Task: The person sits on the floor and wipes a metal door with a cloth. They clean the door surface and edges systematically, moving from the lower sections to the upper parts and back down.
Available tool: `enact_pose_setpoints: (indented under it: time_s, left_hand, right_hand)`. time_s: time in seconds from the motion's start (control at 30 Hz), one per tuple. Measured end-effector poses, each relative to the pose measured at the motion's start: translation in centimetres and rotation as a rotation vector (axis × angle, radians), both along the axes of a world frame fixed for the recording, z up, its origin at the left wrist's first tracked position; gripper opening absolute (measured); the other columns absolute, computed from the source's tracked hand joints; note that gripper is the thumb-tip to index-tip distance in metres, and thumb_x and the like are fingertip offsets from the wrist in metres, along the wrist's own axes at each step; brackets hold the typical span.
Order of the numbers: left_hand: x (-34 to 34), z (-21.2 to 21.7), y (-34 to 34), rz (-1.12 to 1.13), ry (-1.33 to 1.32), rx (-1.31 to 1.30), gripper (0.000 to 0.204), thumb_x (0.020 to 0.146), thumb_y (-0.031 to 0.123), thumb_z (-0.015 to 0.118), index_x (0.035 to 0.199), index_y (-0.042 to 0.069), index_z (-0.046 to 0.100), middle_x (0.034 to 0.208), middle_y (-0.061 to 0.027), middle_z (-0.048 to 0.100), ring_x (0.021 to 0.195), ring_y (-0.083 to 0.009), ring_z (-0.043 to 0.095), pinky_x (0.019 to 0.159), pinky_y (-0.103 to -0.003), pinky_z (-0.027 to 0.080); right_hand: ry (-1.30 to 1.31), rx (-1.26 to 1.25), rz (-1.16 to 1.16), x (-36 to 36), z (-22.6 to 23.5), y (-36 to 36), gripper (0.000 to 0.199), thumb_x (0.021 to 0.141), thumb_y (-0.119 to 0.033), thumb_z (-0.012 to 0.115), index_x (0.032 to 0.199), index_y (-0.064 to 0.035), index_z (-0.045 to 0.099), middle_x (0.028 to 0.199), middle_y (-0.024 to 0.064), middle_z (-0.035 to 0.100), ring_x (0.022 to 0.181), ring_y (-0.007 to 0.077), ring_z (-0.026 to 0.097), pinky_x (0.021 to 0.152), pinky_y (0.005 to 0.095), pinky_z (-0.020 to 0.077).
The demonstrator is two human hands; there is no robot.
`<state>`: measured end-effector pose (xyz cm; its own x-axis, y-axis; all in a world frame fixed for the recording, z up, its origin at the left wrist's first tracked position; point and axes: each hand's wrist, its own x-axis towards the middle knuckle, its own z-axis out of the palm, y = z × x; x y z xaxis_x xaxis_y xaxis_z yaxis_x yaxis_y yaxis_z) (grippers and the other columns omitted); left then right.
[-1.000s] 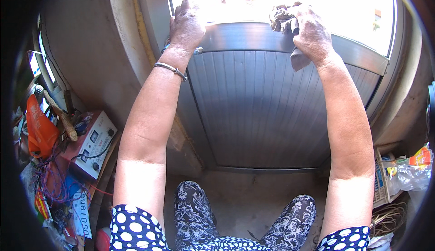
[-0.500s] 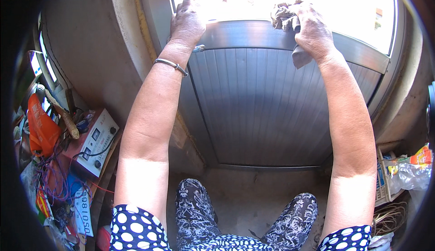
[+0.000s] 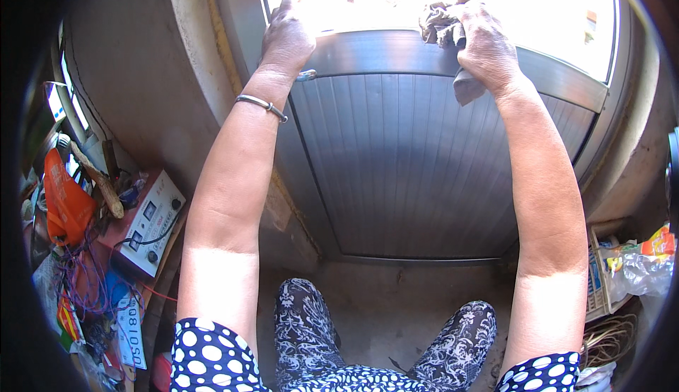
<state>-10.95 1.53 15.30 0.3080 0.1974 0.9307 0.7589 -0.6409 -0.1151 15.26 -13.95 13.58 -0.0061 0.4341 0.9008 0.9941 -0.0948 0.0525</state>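
In front of me stands a metal door (image 3: 410, 151) with a ribbed lower panel and a bright glass pane (image 3: 368, 3) above. My right hand (image 3: 488, 49) is closed around a crumpled grey-brown rag (image 3: 440, 24), pressed at the bottom of the pane by the metal crossbar (image 3: 382, 51). A loose corner of the rag hangs below the hand. My left hand (image 3: 288, 42) grips the door frame (image 3: 244, 10) at the left edge of the glass, fingers curled, fingertips partly hidden. A small door handle (image 3: 305, 75) shows just beside my left wrist.
A red-and-white box with dials (image 3: 152, 222) sits at the left among tangled wires (image 3: 88, 279), an orange bag (image 3: 67, 201) and a stick (image 3: 99, 180). At the right are a crate (image 3: 600, 279), plastic packaging (image 3: 643, 265) and coiled cord (image 3: 612, 342). Walls flank the door.
My left hand and forearm have shifted slightly to the left. My right hand has moved a little left with the rag still in it.
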Motion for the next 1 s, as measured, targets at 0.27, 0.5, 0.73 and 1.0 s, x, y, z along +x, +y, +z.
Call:
enact_pose_setpoints:
  time_s: [0.27, 0.5, 0.73, 1.0]
  left_hand:
    - [0.2, 0.3, 0.4, 0.076, 0.001, 0.045, 0.040, 0.084, 0.005, 0.056, 0.123, -0.004, 0.048, 0.121, -0.0169, 0.050, 0.115, -0.0307, 0.050, 0.098, -0.036, 0.045]
    - [-0.1, 0.0, 0.6, -0.016, -0.047, -0.043, 0.038, 0.084, 0.001, 0.055, 0.122, -0.003, 0.052, 0.124, -0.0176, 0.048, 0.122, -0.0318, 0.045, 0.105, -0.036, 0.039]
    - [0.4, 0.4, -0.3, 0.032, -0.027, 0.040, 0.039, 0.084, 0.001, 0.056, 0.122, -0.005, 0.051, 0.121, -0.0182, 0.051, 0.119, -0.0316, 0.047, 0.102, -0.036, 0.042]
    - [0.3, 0.1, -0.2, 0.058, 0.020, 0.079, 0.036, 0.084, 0.005, 0.059, 0.119, 0.001, 0.054, 0.121, -0.0149, 0.050, 0.117, -0.0278, 0.049, 0.096, -0.034, 0.047]
  right_hand:
    - [-0.032, 0.038, 0.058, 0.6, -0.1, 0.4, 0.051, 0.071, 0.002, 0.052, 0.121, -0.0097, 0.052, 0.120, 0.0125, 0.052, 0.114, 0.0339, 0.050, 0.097, 0.0420, 0.0426]
    - [0.008, -0.008, 0.025, 0.2, 0.2, 0.0, 0.052, 0.071, 0.001, 0.052, 0.122, -0.0101, 0.052, 0.120, 0.0131, 0.052, 0.114, 0.0344, 0.050, 0.097, 0.0418, 0.0424]
    - [0.011, -0.025, 0.003, 0.3, 0.1, 0.1, 0.052, 0.072, 0.000, 0.052, 0.122, -0.0093, 0.051, 0.120, 0.0147, 0.051, 0.114, 0.0348, 0.050, 0.097, 0.0423, 0.0420]
    - [-0.055, 0.034, -0.023, 0.8, -0.1, 0.4, 0.055, 0.069, 0.002, 0.053, 0.123, -0.0097, 0.051, 0.121, 0.0134, 0.050, 0.115, 0.0343, 0.050, 0.097, 0.0421, 0.0430]
